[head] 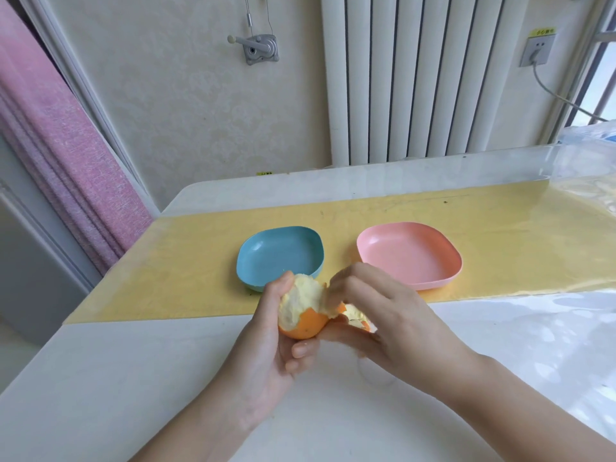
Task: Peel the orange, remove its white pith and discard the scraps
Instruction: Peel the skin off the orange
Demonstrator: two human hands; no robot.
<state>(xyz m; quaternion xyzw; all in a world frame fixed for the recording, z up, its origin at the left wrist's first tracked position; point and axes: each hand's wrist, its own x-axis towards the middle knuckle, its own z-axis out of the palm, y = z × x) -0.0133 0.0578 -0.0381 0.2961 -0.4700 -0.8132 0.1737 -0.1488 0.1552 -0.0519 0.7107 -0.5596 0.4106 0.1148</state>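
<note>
Left hand gripped the orange. Right hand pinched its peel. Two dishes sat beyond both.

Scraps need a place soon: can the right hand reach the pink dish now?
Probably yes. The pink dish sits just beyond the right hand with nothing between them, though that hand pinches a peel strip joined to the orange.

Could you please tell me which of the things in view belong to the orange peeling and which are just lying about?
In the job: orange, gripped by the left hand; peel strip, pinched by the right hand; blue dish and pink dish, probably for fruit and scraps.
Just about: yellow mat; radiator; wall socket; pink curtain.
</note>
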